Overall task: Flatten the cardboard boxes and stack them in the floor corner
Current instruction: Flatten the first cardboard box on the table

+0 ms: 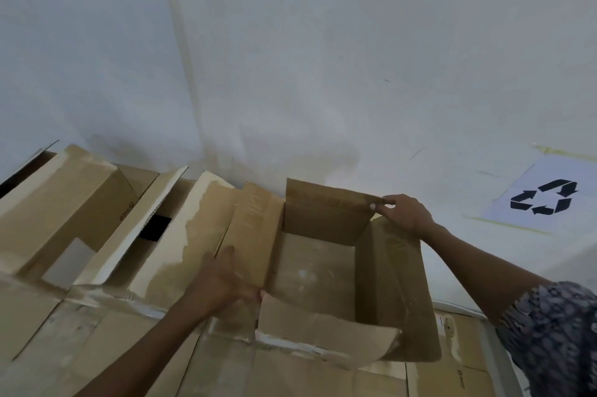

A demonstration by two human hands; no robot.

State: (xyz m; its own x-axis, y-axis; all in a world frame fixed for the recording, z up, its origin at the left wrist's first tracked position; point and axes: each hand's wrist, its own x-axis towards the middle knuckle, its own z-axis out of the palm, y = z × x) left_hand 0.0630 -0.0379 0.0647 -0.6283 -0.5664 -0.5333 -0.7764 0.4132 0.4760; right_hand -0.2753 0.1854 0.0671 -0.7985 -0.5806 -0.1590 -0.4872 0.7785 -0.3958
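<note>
The open cardboard box (316,270) sits low in the view, toward six o'clock, close to the white wall (323,57), and rests on flat brown cardboard sheets (97,332). Its flaps are raised. The right hand (405,214) is at the box's one o'clock corner and pinches the top edge of the far flap (326,212) between thumb and fingers. The left hand (219,286) is at the box's eight o'clock side. Its palm lies against the outer face of the left flap (255,235) and the thumb hooks round the flap's near edge, gripping it. The near flap (323,332) leans outward at six o'clock. At the box's nine o'clock, more opened boxes (64,202) stand just beside it. At three o'clock in the view, a paper sheet (546,177) with a black recycling symbol hangs on the wall. A patterned sleeve (555,338) covers the right upper arm.
</note>
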